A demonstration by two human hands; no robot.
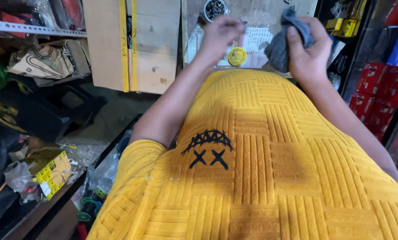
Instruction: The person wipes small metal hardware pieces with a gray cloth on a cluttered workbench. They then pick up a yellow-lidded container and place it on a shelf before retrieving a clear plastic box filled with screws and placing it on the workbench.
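Far left: cluttered shelves, a yellow cardboard box [52, 171] low down, crumpled paper bags [43, 62] above it. Pale wooden boards [132, 44] with yellow edge strips lean upright.

Left hand [219, 38] raised over the counter [270, 11]; fingers drawn together at the tips as if pinching something small. Motion blur, so I cannot tell what, if anything, sits between them.

Between the hands, on the counter: 1 yellow round lid [237, 56] on printed paper [257, 40]; a metal tin of dark small parts [214, 9] further back.

Right hand [310, 55] holds a grey cloth [281, 46], thumb and fingers closed round its bunched upper part, the rest hanging towards the left hand. Judged light, soft, limp, not fragile; grips anywhere, best by a gathered fold.

Far right: red cartons [377, 95] stacked. Foreground: yellow textured shirt [261, 169].
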